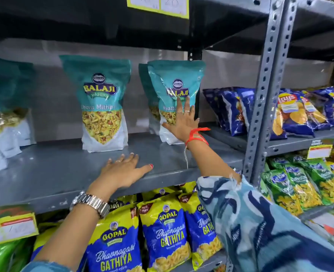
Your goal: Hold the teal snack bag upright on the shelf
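Grey shelf (68, 169) as reference: left hand (121, 171) flat on its front edge, fingers straight, holding nothing, likely bracing; right hand (183, 122) farther right, fingers spread against the upright teal Balaji pouch (174, 91), apparently steadying it, no curl.

Right hand (183, 122): straight fingers (180, 106) pressed flat on front of upright teal snack pouch (175, 85).
Left hand (123, 172): palm down, flat on grey shelf (54, 169).
Second teal pouch (103, 103): upright, well left of the first.
Lower shelf: blue-yellow snack bags (166, 232).
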Tool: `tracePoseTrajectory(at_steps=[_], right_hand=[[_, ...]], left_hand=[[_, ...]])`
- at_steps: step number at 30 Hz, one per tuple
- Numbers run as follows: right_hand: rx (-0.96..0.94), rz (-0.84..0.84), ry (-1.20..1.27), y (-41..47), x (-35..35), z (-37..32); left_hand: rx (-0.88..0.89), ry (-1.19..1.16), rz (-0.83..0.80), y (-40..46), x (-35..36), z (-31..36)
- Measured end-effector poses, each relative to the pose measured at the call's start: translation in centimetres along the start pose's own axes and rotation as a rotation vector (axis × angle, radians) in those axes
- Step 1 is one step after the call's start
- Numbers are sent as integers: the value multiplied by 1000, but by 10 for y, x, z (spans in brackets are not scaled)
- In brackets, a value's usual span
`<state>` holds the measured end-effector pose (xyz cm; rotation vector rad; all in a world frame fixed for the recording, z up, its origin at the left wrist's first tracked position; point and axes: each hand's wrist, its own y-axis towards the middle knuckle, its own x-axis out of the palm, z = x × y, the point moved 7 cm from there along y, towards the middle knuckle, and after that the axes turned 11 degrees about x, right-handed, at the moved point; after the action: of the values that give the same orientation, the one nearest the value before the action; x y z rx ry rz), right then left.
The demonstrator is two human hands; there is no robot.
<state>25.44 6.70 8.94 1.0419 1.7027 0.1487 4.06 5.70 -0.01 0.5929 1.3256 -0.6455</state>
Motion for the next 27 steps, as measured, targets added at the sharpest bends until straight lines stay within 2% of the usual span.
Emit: tracePoseTrajectory(at_steps=[4, 13, 27], right_hand=[[52, 39, 5, 3, 5, -1], [26, 122, -17, 7, 10, 1], [39, 109, 30, -14, -8, 7]], left_hand=[[-2, 57, 23, 1, -3, -3], [-4, 64, 31, -2, -3, 1], [-32, 25, 25, -7, -5, 2]])
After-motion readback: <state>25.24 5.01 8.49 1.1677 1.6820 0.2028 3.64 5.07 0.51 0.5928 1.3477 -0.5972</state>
